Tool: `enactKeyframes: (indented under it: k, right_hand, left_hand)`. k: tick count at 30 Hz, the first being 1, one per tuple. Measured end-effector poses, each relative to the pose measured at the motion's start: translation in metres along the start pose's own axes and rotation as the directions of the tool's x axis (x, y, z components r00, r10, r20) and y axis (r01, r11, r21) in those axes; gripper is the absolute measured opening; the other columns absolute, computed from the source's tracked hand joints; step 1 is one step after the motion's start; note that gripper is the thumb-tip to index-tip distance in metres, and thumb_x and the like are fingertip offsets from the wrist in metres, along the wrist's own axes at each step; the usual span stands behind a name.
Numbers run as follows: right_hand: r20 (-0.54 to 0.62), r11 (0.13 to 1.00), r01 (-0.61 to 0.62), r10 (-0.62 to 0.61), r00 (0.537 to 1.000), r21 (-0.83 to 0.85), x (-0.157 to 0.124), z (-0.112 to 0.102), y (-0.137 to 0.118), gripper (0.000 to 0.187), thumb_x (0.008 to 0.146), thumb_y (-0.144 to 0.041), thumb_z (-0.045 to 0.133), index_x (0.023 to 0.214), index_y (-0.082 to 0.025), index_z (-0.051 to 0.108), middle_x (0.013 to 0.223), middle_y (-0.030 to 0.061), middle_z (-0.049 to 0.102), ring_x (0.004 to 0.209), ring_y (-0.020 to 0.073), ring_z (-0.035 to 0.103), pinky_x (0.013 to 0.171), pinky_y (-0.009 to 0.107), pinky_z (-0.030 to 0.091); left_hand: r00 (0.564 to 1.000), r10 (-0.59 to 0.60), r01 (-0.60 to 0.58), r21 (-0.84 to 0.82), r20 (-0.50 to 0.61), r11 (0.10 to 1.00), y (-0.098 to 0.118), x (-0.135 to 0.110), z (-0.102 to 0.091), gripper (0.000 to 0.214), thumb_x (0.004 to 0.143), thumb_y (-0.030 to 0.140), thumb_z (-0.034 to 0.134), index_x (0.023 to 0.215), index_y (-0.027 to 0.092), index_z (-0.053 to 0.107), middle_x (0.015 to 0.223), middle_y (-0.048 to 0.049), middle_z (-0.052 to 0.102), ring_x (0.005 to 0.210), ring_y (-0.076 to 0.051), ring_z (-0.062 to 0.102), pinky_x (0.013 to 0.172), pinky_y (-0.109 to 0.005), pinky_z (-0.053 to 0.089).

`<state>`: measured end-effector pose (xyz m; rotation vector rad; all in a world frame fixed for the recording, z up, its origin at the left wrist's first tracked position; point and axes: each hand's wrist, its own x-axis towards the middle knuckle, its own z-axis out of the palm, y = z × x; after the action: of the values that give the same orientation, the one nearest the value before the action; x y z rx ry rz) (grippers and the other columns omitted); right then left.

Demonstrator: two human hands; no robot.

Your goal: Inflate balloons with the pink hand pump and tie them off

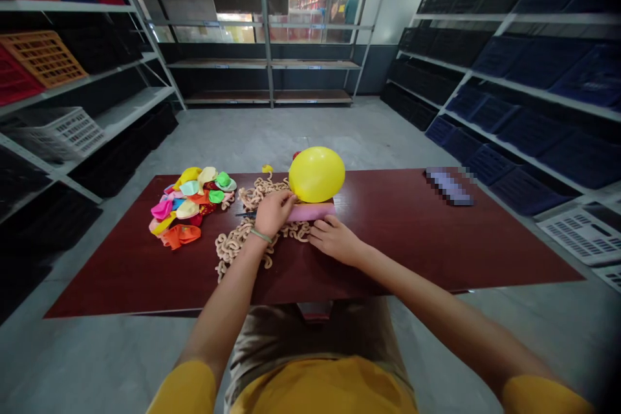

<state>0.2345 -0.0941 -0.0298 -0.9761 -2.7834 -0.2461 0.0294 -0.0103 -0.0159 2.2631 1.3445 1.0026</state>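
My left hand [273,212] is closed in a pinch at the neck of an inflated yellow balloon [317,174], at the balloon's lower left. Below the balloon lies a pink tube [310,211], its left part hidden behind my left hand; a thin dark tip sticks out on the far side of that hand. Low over the table, my right hand [337,240] has its fingers partly spread beside the tube's right end, at the edge of the tan curly cords [235,247]. Nothing shows in its grasp. These cords lie in loose heaps around my left hand.
Uninflated balloons [187,207] in many colours are piled on the left of the dark red table [388,220]. A blurred-out flat object [449,185] lies at the far right. Shelves with crates [514,110] flank both sides; a metal rack [269,65] stands ahead.
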Motion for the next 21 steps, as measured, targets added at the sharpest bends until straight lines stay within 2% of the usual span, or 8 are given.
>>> enactKeyframes:
  k: [3,6,9,10,12,15,17,21]
  right_hand:
    - [0.023,0.998,-0.03,0.028,0.999,0.058,0.008,0.001,0.0,0.025,0.092,-0.018,0.043,0.097,-0.03,0.065,0.099,0.0036,0.066,0.096,0.0228,0.055,0.095,0.04,0.044]
    - [0.013,0.975,-0.142,0.141,0.99,0.173,0.013,-0.012,0.006,0.012,0.087,-0.022,0.051,0.086,-0.026,0.062,0.089,0.005,0.065,0.087,0.022,0.054,0.087,0.04,0.046]
    - [-0.034,0.934,-0.267,0.283,0.959,0.239,0.018,-0.044,0.018,0.011,0.088,-0.02,0.045,0.085,-0.02,0.055,0.081,0.0038,0.062,0.074,0.0163,0.053,0.07,0.032,0.046]
    - [-0.045,0.892,-0.319,0.351,0.935,0.322,0.021,-0.057,0.024,0.01,0.088,-0.021,0.045,0.084,-0.019,0.054,0.078,0.002,0.06,0.07,0.0141,0.052,0.066,0.028,0.044]
    - [-0.073,0.842,-0.327,0.393,0.917,0.428,0.028,-0.083,0.035,0.007,0.087,-0.021,0.047,0.084,-0.019,0.053,0.079,0.0014,0.06,0.071,0.0128,0.051,0.064,0.026,0.041]
    - [-0.092,0.838,-0.278,0.36,0.928,0.469,0.041,-0.113,0.047,0.012,0.09,-0.023,0.044,0.088,-0.018,0.055,0.085,0.0028,0.062,0.075,0.0131,0.053,0.068,0.026,0.041]
    - [-0.072,0.867,-0.242,0.301,0.951,0.435,0.047,-0.121,0.051,0.017,0.093,-0.025,0.041,0.091,-0.018,0.057,0.091,0.0045,0.065,0.081,0.0147,0.056,0.073,0.028,0.043]
    - [0.139,0.914,-0.227,0.191,0.972,0.335,0.043,-0.098,0.049,0.017,0.09,-0.023,0.048,0.095,-0.021,0.065,0.089,0.0032,0.069,0.076,0.0149,0.06,0.07,0.026,0.043]
  left_hand:
    - [1.0,-0.005,0.005,0.018,-0.002,1.0,0.0,-0.001,-0.001,0.025,0.093,0.034,0.049,0.093,0.02,0.07,0.095,-0.0053,0.072,0.091,-0.021,0.064,0.085,-0.03,0.046]
    - [1.0,-0.012,0.012,0.02,-0.005,1.0,0.0,-0.001,-0.001,0.025,0.093,0.035,0.049,0.092,0.02,0.07,0.095,-0.0053,0.072,0.09,-0.021,0.064,0.084,-0.03,0.046]
    - [1.0,-0.009,0.01,0.028,-0.009,1.0,0.0,-0.001,-0.001,0.026,0.094,0.035,0.048,0.092,0.021,0.07,0.093,-0.0052,0.072,0.09,-0.021,0.064,0.084,-0.03,0.046]
    - [1.0,-0.009,0.009,0.035,-0.004,0.999,0.0,-0.002,-0.001,0.026,0.094,0.035,0.048,0.092,0.021,0.07,0.093,-0.0054,0.072,0.091,-0.021,0.064,0.084,-0.03,0.046]
    - [1.0,-0.01,0.009,0.052,0.01,0.999,0.001,-0.002,0.0,0.027,0.094,0.036,0.047,0.093,0.021,0.07,0.092,-0.0056,0.072,0.091,-0.021,0.064,0.083,-0.03,0.045]
    - [0.999,-0.024,0.022,0.07,0.023,0.997,0.002,-0.003,0.0,0.029,0.095,0.038,0.046,0.091,0.022,0.07,0.089,-0.0056,0.072,0.087,-0.021,0.064,0.079,-0.029,0.045]
    - [0.999,-0.038,0.036,0.068,0.024,0.997,0.003,-0.003,0.0,0.03,0.095,0.039,0.045,0.092,0.022,0.07,0.089,-0.0053,0.072,0.085,-0.021,0.065,0.076,-0.028,0.045]
    - [0.998,-0.053,0.052,0.076,0.018,0.996,0.003,-0.004,0.0,0.029,0.095,0.038,0.046,0.095,0.023,0.07,0.094,-0.0049,0.073,0.086,-0.021,0.066,0.073,-0.028,0.045]
